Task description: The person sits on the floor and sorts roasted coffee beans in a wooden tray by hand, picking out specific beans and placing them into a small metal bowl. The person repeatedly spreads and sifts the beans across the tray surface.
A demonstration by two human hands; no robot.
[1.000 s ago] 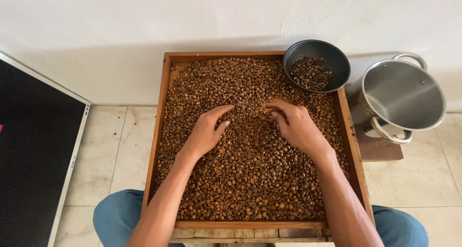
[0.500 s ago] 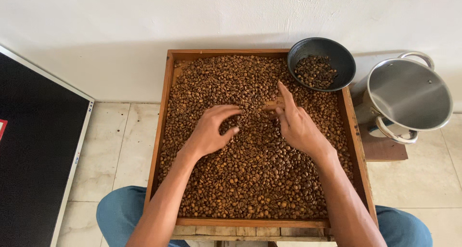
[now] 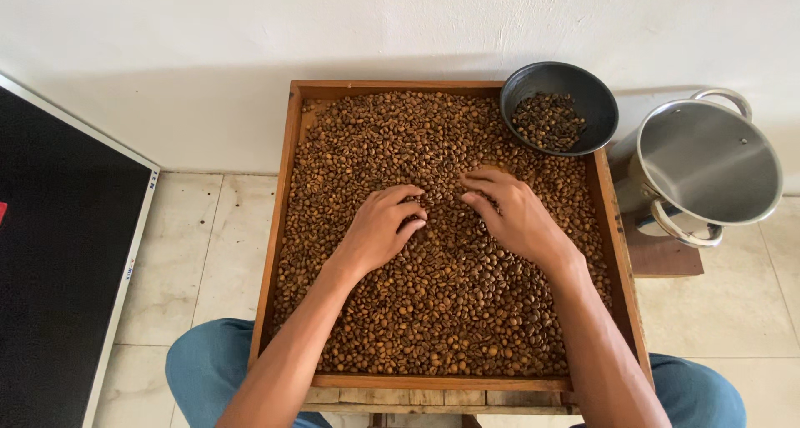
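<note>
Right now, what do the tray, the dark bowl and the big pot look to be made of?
The tray looks like wood: brown, visible grain, plank edges. The dark bowl is matte black, likely coated metal or plastic; the look leaves it open. The pot seems stainless steel: brushed silver sheen, riveted loop handles.

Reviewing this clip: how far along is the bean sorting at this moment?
Done: a small pile of darker beans lies in the black bowl. In hand: the left hand and right hand rest palms down on the brown beans. Left: the wooden tray is thickly covered, and the steel pot looks empty.
</note>
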